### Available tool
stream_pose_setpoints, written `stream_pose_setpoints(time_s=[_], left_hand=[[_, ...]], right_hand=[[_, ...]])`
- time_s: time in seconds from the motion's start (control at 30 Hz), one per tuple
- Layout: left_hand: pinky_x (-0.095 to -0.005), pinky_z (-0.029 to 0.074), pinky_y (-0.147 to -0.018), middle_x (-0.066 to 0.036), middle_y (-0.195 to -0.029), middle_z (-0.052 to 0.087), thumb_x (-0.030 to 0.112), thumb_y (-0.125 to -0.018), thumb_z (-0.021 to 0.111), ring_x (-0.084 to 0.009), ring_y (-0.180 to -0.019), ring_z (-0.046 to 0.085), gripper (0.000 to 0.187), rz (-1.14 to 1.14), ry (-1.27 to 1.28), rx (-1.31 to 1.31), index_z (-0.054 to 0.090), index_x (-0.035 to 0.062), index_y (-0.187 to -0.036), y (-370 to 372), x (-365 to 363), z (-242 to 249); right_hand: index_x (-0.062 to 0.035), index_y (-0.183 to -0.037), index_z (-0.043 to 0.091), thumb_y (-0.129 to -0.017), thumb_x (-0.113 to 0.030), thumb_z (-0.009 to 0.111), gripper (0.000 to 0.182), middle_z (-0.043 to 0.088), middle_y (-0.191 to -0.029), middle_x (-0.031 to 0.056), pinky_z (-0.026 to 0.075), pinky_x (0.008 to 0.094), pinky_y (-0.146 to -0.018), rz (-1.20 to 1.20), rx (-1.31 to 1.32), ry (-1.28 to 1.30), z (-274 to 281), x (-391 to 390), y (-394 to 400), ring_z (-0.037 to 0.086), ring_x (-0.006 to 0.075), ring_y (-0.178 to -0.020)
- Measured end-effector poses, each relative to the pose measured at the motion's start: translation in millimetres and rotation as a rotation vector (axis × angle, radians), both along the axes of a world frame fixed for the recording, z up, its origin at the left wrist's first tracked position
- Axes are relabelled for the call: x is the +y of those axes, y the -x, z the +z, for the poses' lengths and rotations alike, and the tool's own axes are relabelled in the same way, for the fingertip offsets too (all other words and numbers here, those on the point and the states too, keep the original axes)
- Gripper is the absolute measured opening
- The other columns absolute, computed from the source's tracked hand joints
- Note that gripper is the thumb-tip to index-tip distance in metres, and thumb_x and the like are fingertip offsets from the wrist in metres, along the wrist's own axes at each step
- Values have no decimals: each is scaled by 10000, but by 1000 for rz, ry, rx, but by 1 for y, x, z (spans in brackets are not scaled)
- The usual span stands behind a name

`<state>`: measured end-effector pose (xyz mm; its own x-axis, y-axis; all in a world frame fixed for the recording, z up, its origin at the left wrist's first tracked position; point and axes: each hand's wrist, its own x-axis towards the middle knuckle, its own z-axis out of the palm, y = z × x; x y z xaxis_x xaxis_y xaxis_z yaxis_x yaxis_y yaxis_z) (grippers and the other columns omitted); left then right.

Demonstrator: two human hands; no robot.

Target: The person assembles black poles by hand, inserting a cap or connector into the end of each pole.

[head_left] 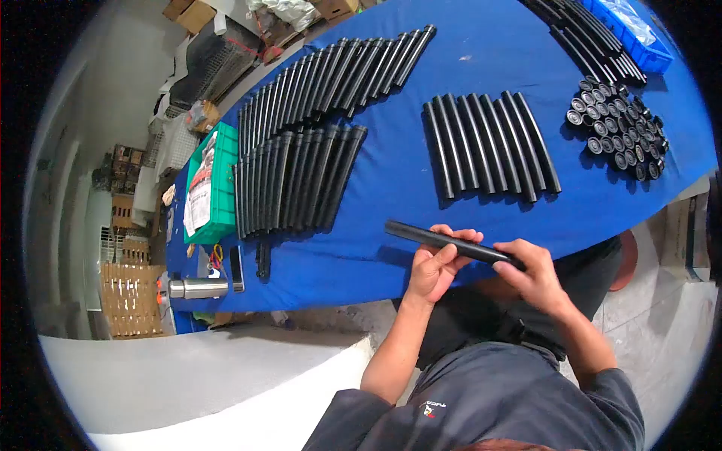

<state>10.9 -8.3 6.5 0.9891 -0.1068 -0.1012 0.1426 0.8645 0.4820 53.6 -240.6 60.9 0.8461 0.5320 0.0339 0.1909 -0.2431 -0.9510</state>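
A black tube point(417, 234) lies across both hands in front of my body, just past the table's near edge. My left hand point(440, 264) holds it near the middle, thumb on top and fingers behind. At the tube's right end, my right hand point(532, 274) is closed around it, covering that end. Beyond my hands, several similar black tubes point(492, 146) lie side by side. To their right is a cluster of round black caps point(618, 129).
Rows of black tubes with collared ends point(297, 180) cover the left of the blue-clothed table point(398, 173). A green crate point(219, 192), a steel bottle point(197, 288) and a phone point(237, 268) sit at the left. Thin black rods point(583, 41) and a blue bin point(639, 49) occupy the far right.
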Motion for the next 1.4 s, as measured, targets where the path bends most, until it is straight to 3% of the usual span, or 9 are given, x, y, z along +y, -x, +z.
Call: stream_pose_setpoints(time_s=[0.1,0.27,0.5,0.63,0.8,1.03,1.17,1.3,1.4], left_hand=[[-580,500,-1093,-235,-1291,657,31,-971,671,-439,-1315,567,287,22,13,29,557,87,-1228,-1,-1,1],[-584,504,-1087,-231,-1286,663,41,-968,675,-437,-1310,571,287,37,16,-2,564,92,-1227,4,2,-3],[-571,554,-1032,-253,-1284,647,20,-954,681,-431,-1280,594,310,61,1,55,553,87,-1228,4,2,3],[-596,561,-1018,-247,-1266,655,45,-965,682,-431,-1271,601,297,42,-1,31,549,90,-1228,6,3,2],[-583,573,-1007,-245,-1238,672,44,-964,686,-431,-1258,612,295,72,17,63,549,72,-1224,3,0,5],[-589,556,-1031,-230,-1279,657,65,-978,672,-417,-1280,600,308,40,-35,-23,537,73,-1255,3,2,-1],[-581,569,-1017,-243,-1274,655,70,-984,667,-422,-1265,609,296,50,-11,41,535,70,-1248,3,2,5],[-582,580,-999,-262,-1257,655,63,-975,680,-433,-1242,623,290,67,-14,10,536,62,-1226,4,1,2],[-582,578,-1001,-263,-1256,656,64,-979,674,-436,-1242,622,286,57,-11,47,534,65,-1229,2,1,7]], right_hand=[[-38,-1223,663,-812,-102,815,442,679,-1052,144,570,433,-746,-16,-674,172,-15,4,6,681,344,-912],[-34,-1214,665,-829,-115,798,415,675,-1067,151,567,433,-741,13,219,21,5,-2,2,678,348,-916],[-31,-1298,614,-882,-170,771,466,663,-1116,175,576,448,-801,20,-692,140,-27,-2,5,678,366,-969],[-10,-1291,635,-894,-234,797,484,683,-983,169,563,380,-756,54,326,-5,20,-3,4,687,301,-940],[-14,-1305,622,-897,-205,787,480,674,-1065,170,570,382,-741,64,-789,168,-13,-3,5,692,313,-946],[-19,-1291,601,-909,-180,753,441,657,-1091,176,570,446,-811,11,274,25,13,-3,4,671,380,-982],[-56,-1232,657,-919,-178,749,348,674,-1017,178,567,435,-757,-23,-615,107,-14,4,12,674,353,-950],[-69,-1252,650,-869,-123,764,403,660,-1077,168,579,429,-725,16,693,-88,28,-5,4,678,335,-927],[-59,-1267,651,-880,-143,771,413,668,-1052,187,575,407,-700,-35,-311,18,-11,4,9,682,321,-924]])
